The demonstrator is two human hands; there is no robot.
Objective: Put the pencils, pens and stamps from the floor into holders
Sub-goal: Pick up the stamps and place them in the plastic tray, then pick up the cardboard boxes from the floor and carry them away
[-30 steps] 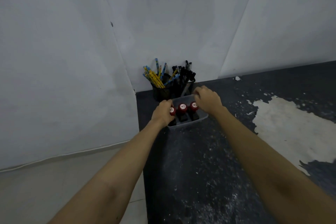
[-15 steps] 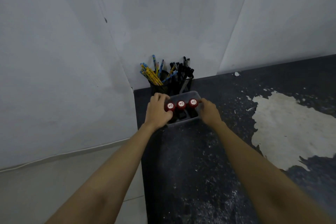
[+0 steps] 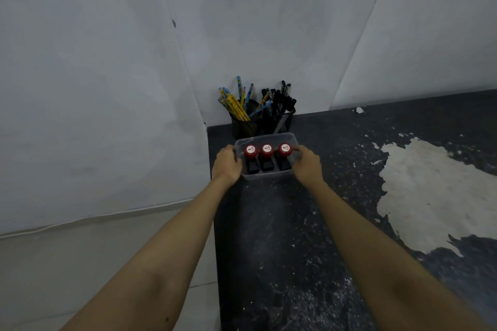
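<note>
A clear plastic tray (image 3: 266, 137) sits on the dark table top near the wall corner. In it stand three stamps (image 3: 266, 159) in a row, with red caps and black bases. My left hand (image 3: 226, 165) grips the tray's left side. My right hand (image 3: 306, 166) grips its right side, fingers by the rightmost stamp. Behind the tray stand two black mesh holders: the left pencil holder (image 3: 243, 123) has yellow and blue pencils, the right pen holder (image 3: 282, 121) has black pens.
The dark table (image 3: 295, 236) has worn paint, with a large pale bare patch (image 3: 435, 196) at the right. White walls close in behind and to the left. The table's left edge drops to a pale tiled floor (image 3: 80, 263).
Both hands moved from the stamps' tops to the tray's two sides. The tray now sits straighter in front of the holders.
</note>
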